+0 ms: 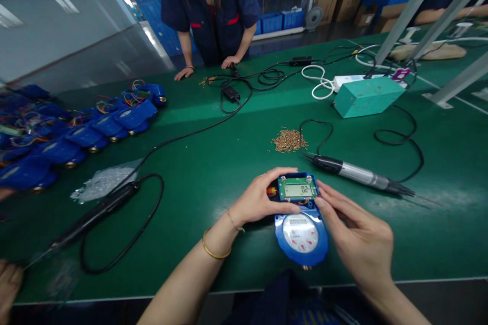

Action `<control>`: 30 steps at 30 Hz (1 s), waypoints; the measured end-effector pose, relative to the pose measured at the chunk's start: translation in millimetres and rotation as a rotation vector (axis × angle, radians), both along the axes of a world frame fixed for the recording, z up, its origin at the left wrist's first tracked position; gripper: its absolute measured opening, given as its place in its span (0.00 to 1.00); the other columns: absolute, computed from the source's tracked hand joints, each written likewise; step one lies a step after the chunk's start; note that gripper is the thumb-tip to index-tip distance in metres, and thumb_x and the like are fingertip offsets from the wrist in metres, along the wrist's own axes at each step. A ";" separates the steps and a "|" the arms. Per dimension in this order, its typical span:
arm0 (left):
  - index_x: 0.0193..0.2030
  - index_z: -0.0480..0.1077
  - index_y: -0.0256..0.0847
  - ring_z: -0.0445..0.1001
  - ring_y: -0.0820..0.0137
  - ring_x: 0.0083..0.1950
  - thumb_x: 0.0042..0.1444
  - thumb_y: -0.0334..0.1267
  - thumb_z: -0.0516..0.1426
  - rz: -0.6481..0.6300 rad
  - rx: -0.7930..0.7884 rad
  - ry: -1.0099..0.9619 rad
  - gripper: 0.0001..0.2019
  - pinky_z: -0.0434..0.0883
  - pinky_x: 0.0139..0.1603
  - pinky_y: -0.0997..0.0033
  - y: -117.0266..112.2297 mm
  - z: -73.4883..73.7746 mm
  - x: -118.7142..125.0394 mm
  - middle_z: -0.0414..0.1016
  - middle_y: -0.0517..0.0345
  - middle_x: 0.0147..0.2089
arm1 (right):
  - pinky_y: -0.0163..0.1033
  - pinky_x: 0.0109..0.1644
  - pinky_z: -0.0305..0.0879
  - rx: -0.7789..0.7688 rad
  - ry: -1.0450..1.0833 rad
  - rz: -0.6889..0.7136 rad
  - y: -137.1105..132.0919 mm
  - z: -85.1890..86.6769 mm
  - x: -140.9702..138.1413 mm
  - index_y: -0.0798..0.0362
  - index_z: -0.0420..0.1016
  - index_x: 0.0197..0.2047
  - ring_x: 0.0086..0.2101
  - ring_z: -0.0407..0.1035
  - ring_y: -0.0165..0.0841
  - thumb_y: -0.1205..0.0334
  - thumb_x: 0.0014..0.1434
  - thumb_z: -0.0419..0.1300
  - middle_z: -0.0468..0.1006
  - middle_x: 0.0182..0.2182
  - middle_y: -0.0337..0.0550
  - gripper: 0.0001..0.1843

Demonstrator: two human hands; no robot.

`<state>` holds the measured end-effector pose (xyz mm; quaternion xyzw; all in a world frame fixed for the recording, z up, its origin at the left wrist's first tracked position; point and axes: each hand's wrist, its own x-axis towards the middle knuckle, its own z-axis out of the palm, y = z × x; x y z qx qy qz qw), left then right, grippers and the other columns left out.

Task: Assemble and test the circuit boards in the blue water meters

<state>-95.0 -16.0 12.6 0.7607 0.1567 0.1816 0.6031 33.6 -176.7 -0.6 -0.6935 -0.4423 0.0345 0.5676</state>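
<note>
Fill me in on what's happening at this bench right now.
A person holds a blue water meter on the green table, near its front edge. The left hand and right hand grip a green circuit board with a small display set at the meter's top. An electric screwdriver lies just beyond, beside a pile of brass screws. More blue meters are heaped at the left. Across the table, another person rests both hands on its far edge.
</note>
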 end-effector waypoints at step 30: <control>0.63 0.68 0.45 0.72 0.58 0.62 0.54 0.43 0.67 -0.108 -0.103 0.033 0.30 0.66 0.65 0.57 2.3 -3.7 -4.0 0.73 0.49 0.62 | 0.28 0.47 0.76 -0.082 0.195 -0.068 -7.2 3.9 2.0 0.51 0.84 0.40 0.40 0.80 0.34 0.54 0.60 0.65 0.82 0.45 0.40 0.11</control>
